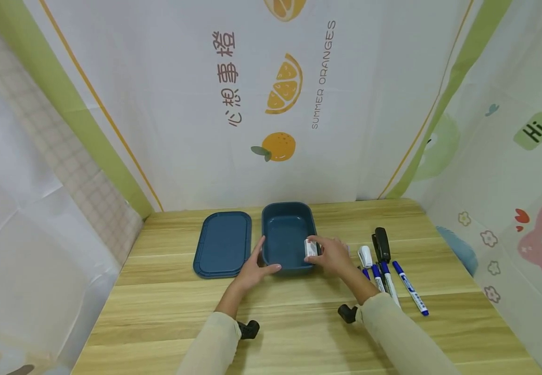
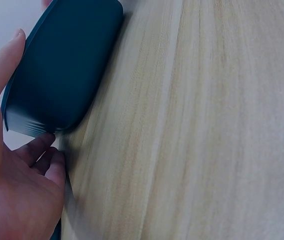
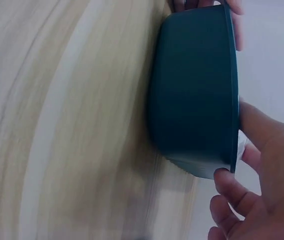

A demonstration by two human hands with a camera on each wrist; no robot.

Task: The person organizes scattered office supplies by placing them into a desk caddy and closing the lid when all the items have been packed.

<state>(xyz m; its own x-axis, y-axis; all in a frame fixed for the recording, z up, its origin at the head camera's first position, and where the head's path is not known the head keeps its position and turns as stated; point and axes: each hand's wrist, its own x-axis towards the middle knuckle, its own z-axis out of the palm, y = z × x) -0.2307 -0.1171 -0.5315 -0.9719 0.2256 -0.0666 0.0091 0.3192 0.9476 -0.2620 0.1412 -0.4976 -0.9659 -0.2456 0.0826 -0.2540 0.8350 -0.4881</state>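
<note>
In the head view a deep blue rectangular container stands uncovered on the wooden table. My right hand is over its right wall and pinches a small white printed box between thumb and index finger, at the inner right side. In the right wrist view the container's wall hides most of that small box. My left hand steadies the near left corner, thumb and fingers spread. In the left wrist view its thumb lies along the container's side and its fingertips touch the end wall.
A flat blue lid lies left of the container. To the right are a black stapler, a small white object and several blue-capped markers. A printed curtain borders the table's back.
</note>
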